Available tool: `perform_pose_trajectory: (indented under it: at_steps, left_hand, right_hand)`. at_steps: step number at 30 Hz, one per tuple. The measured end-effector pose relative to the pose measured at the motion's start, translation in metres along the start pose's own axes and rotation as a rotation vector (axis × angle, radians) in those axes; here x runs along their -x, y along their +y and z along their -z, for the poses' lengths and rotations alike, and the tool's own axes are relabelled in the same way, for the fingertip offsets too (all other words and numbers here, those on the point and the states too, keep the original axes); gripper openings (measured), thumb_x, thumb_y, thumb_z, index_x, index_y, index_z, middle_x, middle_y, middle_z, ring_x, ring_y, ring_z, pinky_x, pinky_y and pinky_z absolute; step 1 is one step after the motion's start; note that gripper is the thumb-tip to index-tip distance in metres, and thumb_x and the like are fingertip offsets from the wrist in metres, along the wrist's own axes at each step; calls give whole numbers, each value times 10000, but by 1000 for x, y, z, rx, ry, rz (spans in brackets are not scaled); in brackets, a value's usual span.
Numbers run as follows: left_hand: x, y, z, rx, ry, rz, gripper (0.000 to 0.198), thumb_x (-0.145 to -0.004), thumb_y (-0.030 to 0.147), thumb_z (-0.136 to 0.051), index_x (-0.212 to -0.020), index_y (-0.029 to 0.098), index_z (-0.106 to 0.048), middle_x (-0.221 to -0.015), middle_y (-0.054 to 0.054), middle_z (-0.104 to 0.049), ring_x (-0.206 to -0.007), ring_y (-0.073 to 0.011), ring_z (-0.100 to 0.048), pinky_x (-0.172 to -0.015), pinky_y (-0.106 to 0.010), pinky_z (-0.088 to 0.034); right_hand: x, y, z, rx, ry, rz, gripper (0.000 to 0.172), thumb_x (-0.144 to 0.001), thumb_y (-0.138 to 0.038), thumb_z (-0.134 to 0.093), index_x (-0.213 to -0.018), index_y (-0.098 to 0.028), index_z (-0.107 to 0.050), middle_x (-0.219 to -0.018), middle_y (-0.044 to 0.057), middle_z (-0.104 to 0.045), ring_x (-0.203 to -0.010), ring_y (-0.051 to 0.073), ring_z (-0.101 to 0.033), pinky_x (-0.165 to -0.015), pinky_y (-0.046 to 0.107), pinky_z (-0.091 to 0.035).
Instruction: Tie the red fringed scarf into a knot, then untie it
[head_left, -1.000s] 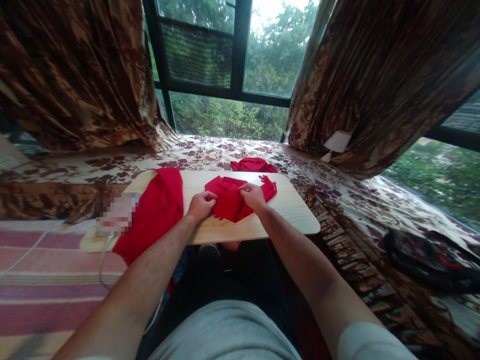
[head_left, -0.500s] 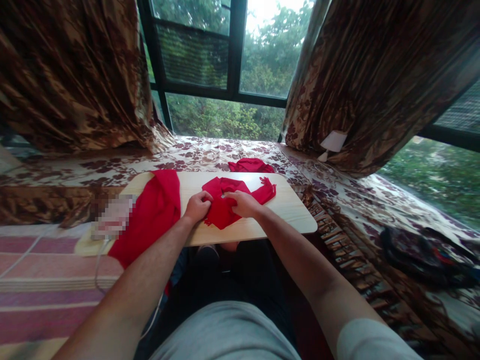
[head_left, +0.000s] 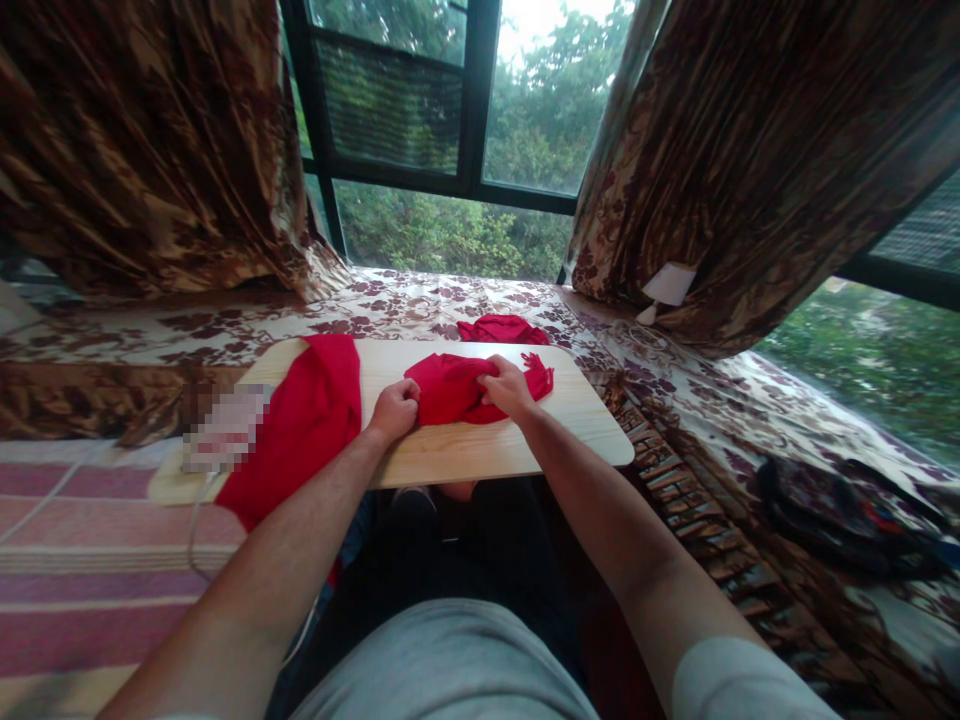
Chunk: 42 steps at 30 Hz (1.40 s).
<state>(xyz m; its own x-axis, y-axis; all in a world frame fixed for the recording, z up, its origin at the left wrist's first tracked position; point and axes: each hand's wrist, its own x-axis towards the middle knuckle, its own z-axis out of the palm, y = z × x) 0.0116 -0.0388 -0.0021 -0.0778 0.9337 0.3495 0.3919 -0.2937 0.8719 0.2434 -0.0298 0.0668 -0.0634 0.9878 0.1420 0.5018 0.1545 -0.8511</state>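
Note:
A small red fringed cloth lies folded on a pale wooden board across my lap. My left hand is closed on the cloth's left edge. My right hand is closed on its right part, pinching the fabric just left of the fringe. A larger red cloth drapes over the board's left side and hangs off its front edge. Another red cloth sits folded just behind the board.
A blurred flat object with a white cable rests on the board's left end. Floral bedding and brown curtains surround the board, with a window behind. A dark bag lies at the right. A striped mat is at the left.
The cloth's lower point has been folded up, so it now forms a compact bundle. My right hand moved up and right onto it; my left hand stayed at the left edge.

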Motion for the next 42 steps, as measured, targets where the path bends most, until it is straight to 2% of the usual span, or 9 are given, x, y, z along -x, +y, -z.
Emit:
perform_pose_trajectory:
  at_steps: [12,17,22,27,31,34,38,40,42]
  left_hand:
    - [0,1,0,-17,29,-11,114,-531,172,-428,-603,212,-506,-581,14,-514,-617,-162,-469,-599,-277,-359]
    - [2,7,1,2,33,21,113,-523,174,-433,-601,211,-506,-563,19,-497,-598,-158,-460,-585,-277,-354]
    - [2,8,1,50,45,44,113,-519,177,-432,-599,210,-505,-566,20,-511,-591,-153,-461,-580,-273,-353]
    - [1,2,2,24,44,26,143,-526,170,-446,-622,207,-544,-589,11,-545,-607,-164,-491,-601,-282,-380]
    - [-1,-2,2,52,48,31,220,-529,161,-460,-692,200,-604,-661,-3,-606,-667,-182,-547,-649,-292,-429]
    - [0,4,3,212,40,89,371,-507,140,-477,-825,182,-662,-787,-23,-664,-766,-200,-600,-710,-298,-484]
    - [5,24,1,663,-34,253,617,-469,75,-467,-1049,169,-656,-898,-45,-682,-825,-205,-649,-762,-328,-553]
    - [7,33,-4,861,65,407,642,-463,26,-455,-1066,159,-634,-849,-41,-672,-760,-185,-654,-736,-317,-573]
    - [7,40,-10,985,273,607,595,-477,-24,-442,-1021,142,-619,-743,-20,-642,-654,-151,-635,-672,-267,-571]
  right_hand:
    - [-6,-3,10,-280,138,-117,145,-781,-205,-560,-923,-193,-531,-555,-71,-544,-404,97,-520,-420,192,-455]
    - [-5,-4,9,-192,118,-38,242,-727,-171,-576,-968,-186,-579,-688,-39,-635,-488,106,-594,-463,192,-481]
    - [-4,-12,11,-110,216,0,261,-796,-221,-530,-1053,-197,-568,-760,-15,-675,-570,121,-646,-501,188,-503]
    - [-3,-6,8,-57,-36,-166,292,-699,-152,-627,-979,-188,-554,-588,-31,-611,-508,162,-635,-447,219,-493]
    - [-2,5,1,7,-33,-152,340,-683,-158,-652,-1014,-189,-577,-615,-24,-628,-511,163,-635,-462,231,-494]
    - [-2,6,0,102,-41,-75,300,-722,-188,-636,-1022,-196,-625,-672,-7,-667,-563,166,-653,-554,255,-519]
    - [-2,2,1,290,0,86,194,-787,-261,-616,-961,-209,-686,-835,38,-721,-774,195,-683,-735,285,-521]
    - [-2,-1,1,362,57,108,189,-809,-298,-600,-952,-211,-688,-914,57,-729,-874,216,-675,-799,304,-507]
    - [-2,-4,1,400,132,80,230,-818,-326,-590,-998,-208,-672,-961,70,-729,-919,232,-665,-824,323,-499]
